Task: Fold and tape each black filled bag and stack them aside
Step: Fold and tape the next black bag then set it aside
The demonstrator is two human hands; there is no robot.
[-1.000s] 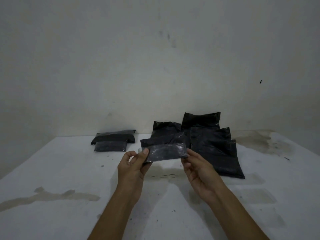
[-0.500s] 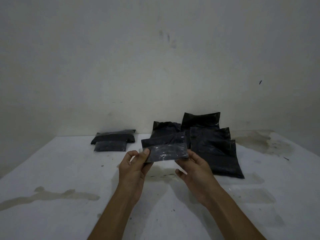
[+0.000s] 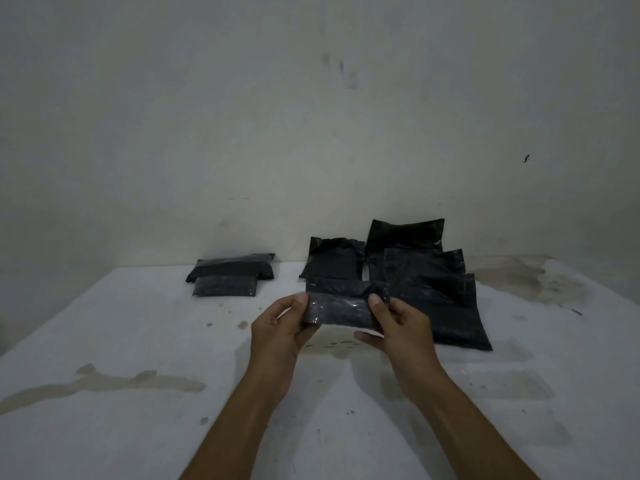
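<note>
A folded black filled bag (image 3: 337,310) with shiny clear tape across its front is held above the white table (image 3: 138,341). My left hand (image 3: 277,336) pinches its left end, thumb on the front. My right hand (image 3: 398,327) grips its right end, thumb on top and fingers underneath. Behind it lie several unfolded black bags (image 3: 429,289), overlapping and leaning toward the wall. At the back left sits a small stack of folded bags (image 3: 228,276).
The plain wall (image 3: 311,133) rises right behind the bags. Brownish stains mark the table at the near left (image 3: 104,384) and far right (image 3: 530,278). Small dark specks dot the surface below my hands.
The right hand slid in along the bag from its outer end and now grips it with the thumb on top. The bag dropped slightly and sits more level.
</note>
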